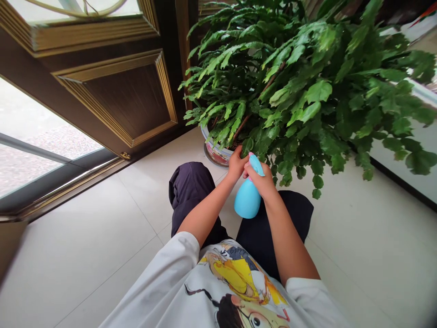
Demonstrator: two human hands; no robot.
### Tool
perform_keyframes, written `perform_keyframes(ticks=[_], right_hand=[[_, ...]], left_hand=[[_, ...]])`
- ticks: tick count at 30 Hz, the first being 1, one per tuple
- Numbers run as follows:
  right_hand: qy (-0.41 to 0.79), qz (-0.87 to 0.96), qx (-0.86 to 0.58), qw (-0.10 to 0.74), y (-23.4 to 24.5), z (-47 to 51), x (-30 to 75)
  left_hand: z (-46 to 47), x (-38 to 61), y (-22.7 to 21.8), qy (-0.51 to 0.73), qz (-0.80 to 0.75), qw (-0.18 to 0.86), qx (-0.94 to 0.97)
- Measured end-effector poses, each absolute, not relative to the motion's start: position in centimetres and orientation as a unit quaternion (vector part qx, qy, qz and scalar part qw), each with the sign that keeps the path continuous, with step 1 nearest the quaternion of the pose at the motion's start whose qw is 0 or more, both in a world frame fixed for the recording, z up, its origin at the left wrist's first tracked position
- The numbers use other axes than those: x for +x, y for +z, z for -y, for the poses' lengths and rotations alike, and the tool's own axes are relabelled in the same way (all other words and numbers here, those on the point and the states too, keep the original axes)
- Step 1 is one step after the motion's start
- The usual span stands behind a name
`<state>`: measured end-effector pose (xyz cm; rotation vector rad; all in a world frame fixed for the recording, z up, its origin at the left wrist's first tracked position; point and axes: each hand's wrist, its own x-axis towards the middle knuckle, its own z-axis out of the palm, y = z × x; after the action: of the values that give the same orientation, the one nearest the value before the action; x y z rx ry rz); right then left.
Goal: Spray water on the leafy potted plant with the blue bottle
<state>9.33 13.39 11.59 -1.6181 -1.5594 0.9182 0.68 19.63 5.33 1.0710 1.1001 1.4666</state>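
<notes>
My right hand (262, 181) is wrapped round the neck of a light blue spray bottle (247, 200) with a pink part near its nozzle. The bottle is close to upright, its head toward the plant. Just left of the nozzle, my left hand (236, 165) reaches to the pot's edge, thumb and forefinger at a dark green leaf (248, 146); its other fingers are hidden. The leaf belongs to a large bushy potted plant (290, 91) with flat, jagged, hanging segments. Its patterned white pot (218, 154) is mostly covered by leaves, with some brown soil showing.
A dark brown door (129, 95) with gold-coloured trim stands at the left, beside a doorway with a metal sill (78, 180). Pale floor tiles (112, 237) surround my bent knees (191, 187). Trailing stems hang low at the right, near a white surface with a dark base (403, 182).
</notes>
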Motion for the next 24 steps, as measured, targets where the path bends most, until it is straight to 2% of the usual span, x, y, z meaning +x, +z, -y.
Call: perform_keyframes(ticks=[15,24], right_hand=[[0.321,0.621,-0.627,0.344,11.9,-13.4,9.3],[0.31,0.572,-0.659,0.378,12.4,-13.7,10.4]], left_hand=[[-19.1,0.7,5.9,0.6,-0.456,0.506,0.42],[-19.3,0.7,5.5,0.604,-0.443,0.502,0.433]])
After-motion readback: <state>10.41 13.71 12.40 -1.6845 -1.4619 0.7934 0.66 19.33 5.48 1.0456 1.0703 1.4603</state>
